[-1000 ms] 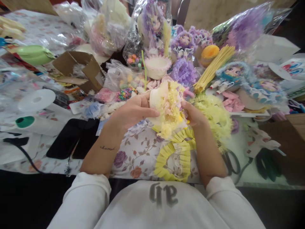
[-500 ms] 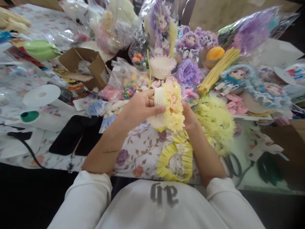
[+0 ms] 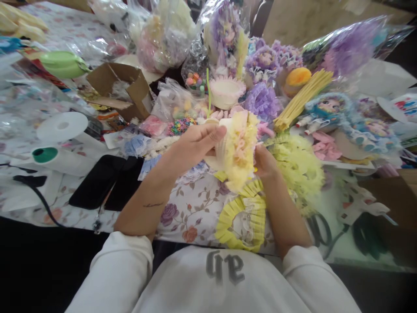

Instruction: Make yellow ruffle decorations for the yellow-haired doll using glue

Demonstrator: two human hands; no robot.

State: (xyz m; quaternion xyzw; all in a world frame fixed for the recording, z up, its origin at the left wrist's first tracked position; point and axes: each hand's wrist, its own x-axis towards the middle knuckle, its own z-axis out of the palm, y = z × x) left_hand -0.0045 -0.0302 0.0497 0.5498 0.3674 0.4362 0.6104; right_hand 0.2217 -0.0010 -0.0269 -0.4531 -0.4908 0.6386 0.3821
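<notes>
Over floral cloth (image 3: 195, 198), an already-frilled piece (image 3: 241, 150) is gripped by left hand (image 3: 195, 145) and right hand (image 3: 266, 161), yellow ribbon (image 3: 224, 221) unattached at six o'clock.

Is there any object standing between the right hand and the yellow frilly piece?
Nothing visible: the right hand is at the edge of the yellow frilly piece, while the left hand grips its opposite side.

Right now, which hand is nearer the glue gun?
Right. The right hand is left of the glue gun, at a frilly yellow piece; the left hand grips that piece farther left.
</notes>
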